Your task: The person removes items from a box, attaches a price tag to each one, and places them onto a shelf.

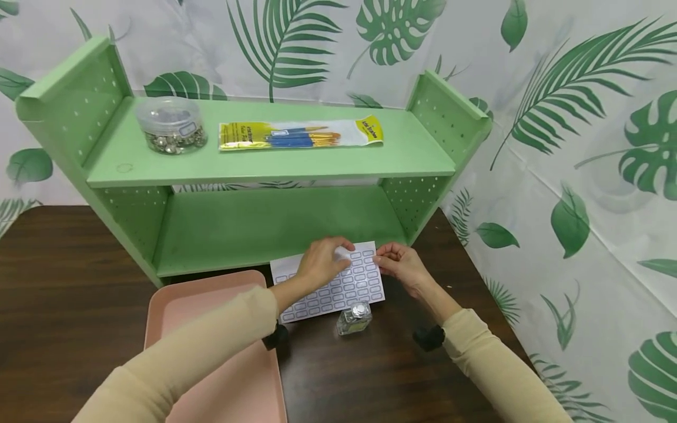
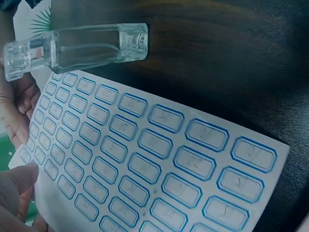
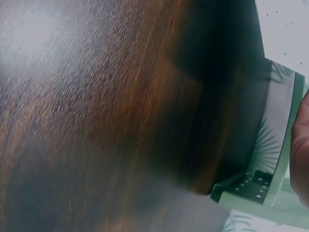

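A white sheet of blue-bordered sticker labels (image 1: 346,285) is held up over the table, in front of the green shelf. My left hand (image 1: 319,264) grips it near the top; in the left wrist view, the thumb (image 2: 25,176) lies on the front of the labels (image 2: 133,164). At the sheet's right edge, my right hand (image 1: 403,267) pinches it between thumb and fingers. Just nearer to me than the sheet stands a clear glass bottle (image 1: 354,318) with a faceted cap, also seen in the left wrist view. Only part of the right hand (image 3: 300,150) shows in the right wrist view.
A green two-tier shelf (image 1: 275,167) stands at the back. Its upper board carries a clear jar (image 1: 171,126) of small metal pieces and a pack of paintbrushes (image 1: 301,134), each bearing a label. A pink tray (image 1: 233,376) lies under my left forearm on the dark wooden table (image 1: 370,382).
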### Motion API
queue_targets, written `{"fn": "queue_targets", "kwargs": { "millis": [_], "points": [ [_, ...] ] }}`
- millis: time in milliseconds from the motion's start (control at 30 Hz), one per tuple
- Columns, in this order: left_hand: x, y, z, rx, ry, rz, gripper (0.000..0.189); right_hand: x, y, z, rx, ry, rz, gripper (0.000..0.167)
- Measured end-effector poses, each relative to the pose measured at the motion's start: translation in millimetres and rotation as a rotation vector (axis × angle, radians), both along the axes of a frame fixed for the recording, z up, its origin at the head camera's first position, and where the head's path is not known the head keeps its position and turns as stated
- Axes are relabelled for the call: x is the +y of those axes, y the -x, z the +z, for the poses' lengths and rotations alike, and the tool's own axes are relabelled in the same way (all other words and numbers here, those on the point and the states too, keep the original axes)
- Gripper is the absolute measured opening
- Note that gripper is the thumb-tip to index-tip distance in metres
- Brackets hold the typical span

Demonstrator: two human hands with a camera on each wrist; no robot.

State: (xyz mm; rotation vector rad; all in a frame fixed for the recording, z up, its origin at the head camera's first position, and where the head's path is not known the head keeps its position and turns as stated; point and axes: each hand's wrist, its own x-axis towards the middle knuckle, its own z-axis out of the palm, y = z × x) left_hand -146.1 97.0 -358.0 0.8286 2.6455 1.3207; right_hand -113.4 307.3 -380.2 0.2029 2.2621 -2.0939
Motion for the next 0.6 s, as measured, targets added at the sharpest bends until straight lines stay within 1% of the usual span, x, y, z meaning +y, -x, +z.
{"fn": "queue_targets", "kwargs": {
  "millis": [133,267,400,500,567,600],
  "points": [
    [3.9,4.4,-3.6,-0.001,-0.016,0.010,0.026,-3.4,1.5,-0.1,-0.021,0.016,0.001,0.012],
    [4.0,6.3,-3.2,0.006,-0.018,0.020,0.025,-5.7,3.0,1.3,-0.039,0.038,0.014,0.013],
    [3.4,7.5,-3.1,-0.006,-0.021,0.029,0.023,-6.6,3.2,0.2,-0.043,0.063,0.027,0.012],
    [3.1,8.0,-5.2,-0.023,-0.034,0.026,0.023,-5.6,1.2,-2.6,-0.020,0.088,0.050,0.009],
    [2.7,8.1,-6.9,-0.043,-0.049,0.019,0.025,-4.5,-0.5,-4.7,0.004,0.109,0.072,0.011],
    [2.4,7.9,-7.6,-0.050,-0.056,0.015,0.025,-2.1,-0.1,-8.0,0.033,0.138,0.101,0.012]
  ]
}}
